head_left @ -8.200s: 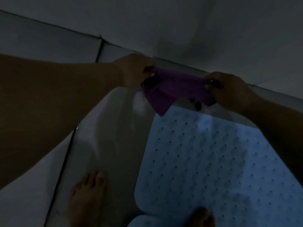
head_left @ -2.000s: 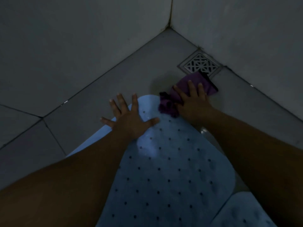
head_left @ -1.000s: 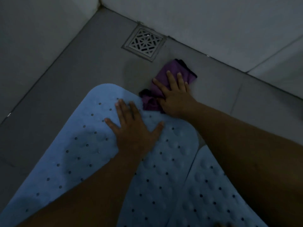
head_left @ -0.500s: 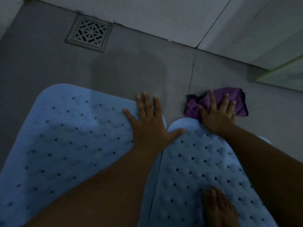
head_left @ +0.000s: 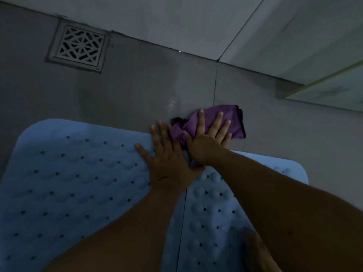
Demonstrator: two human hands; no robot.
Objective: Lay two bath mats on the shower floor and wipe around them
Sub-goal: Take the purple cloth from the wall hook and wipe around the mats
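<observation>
Both mats are lying flat, so the wiping step is underway: the right hand (head_left: 206,146) is pressing a purple cloth (head_left: 233,122) to the grey shower floor (head_left: 149,91) with fingers spread, at twelve o'clock of the right mat (head_left: 220,213). The left hand (head_left: 167,163), fingers apart, is bracing on the left mat (head_left: 74,183). Next, likely sweeping onward along the mat edges. The drain grate (head_left: 78,46) is sitting at ten o'clock beside the tiled wall (head_left: 196,22); the room is dim.

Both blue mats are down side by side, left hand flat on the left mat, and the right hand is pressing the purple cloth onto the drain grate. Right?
Not quite. In the head view the right hand presses the purple cloth onto bare floor tile beyond the mats; the drain grate lies apart, far to the left. The rest holds.
</observation>
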